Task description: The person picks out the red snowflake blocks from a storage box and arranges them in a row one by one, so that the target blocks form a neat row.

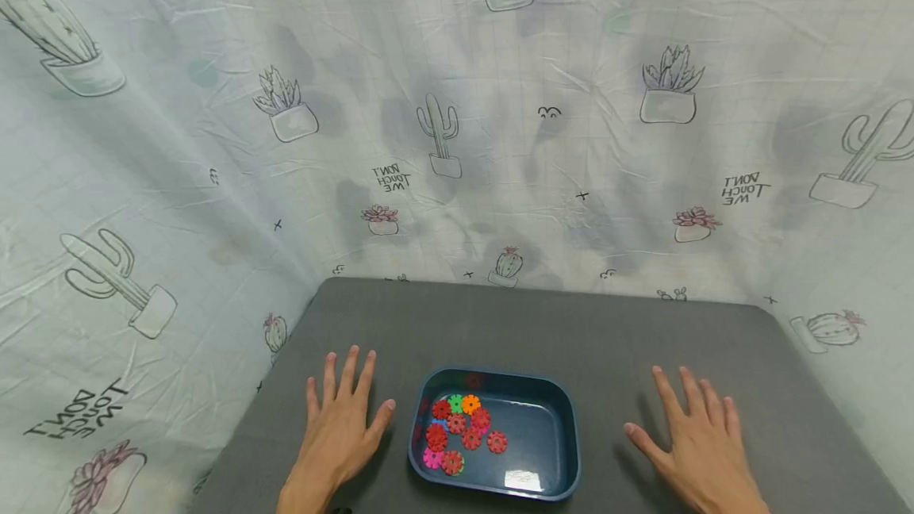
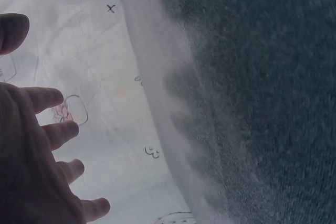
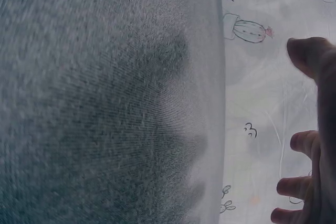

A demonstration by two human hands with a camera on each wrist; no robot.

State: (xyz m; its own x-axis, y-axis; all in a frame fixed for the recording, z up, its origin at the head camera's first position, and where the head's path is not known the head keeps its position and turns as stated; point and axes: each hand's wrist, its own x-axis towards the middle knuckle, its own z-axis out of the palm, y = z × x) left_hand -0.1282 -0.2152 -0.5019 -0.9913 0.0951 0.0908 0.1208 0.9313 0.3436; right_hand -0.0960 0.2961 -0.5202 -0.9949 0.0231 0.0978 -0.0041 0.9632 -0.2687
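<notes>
Left hand (image 1: 339,427) hovers over the table between its left edge and the tray; fingers spread, released, thumb near the tray's left wall. Right hand (image 1: 703,450) likewise hovers, spread and released, on the table's right-edge side, farther from the tray than the left. Fingertips of both point toward the far edge.

Blue tray (image 1: 531,419) sits on the table between the hands, rim up, well short of the far edge. Small notched discs inside, bunched in its left half, some overlapping; right half shows bare floor with a bright glare patch. Near-left corner of tray: pink disc (image 1: 432,458) beside a red disc (image 1: 452,463), green edge peeking from under the red. Middle of bunch: more red discs (image 1: 471,439), bits of blue and pink showing beneath. Toward the far wall: green disc (image 1: 455,402) and orange disc (image 1: 470,404), side by side.

Grey table (image 1: 543,320) has rounded far corners. Behind it, pale cactus-print cloth (image 1: 471,62).
</notes>
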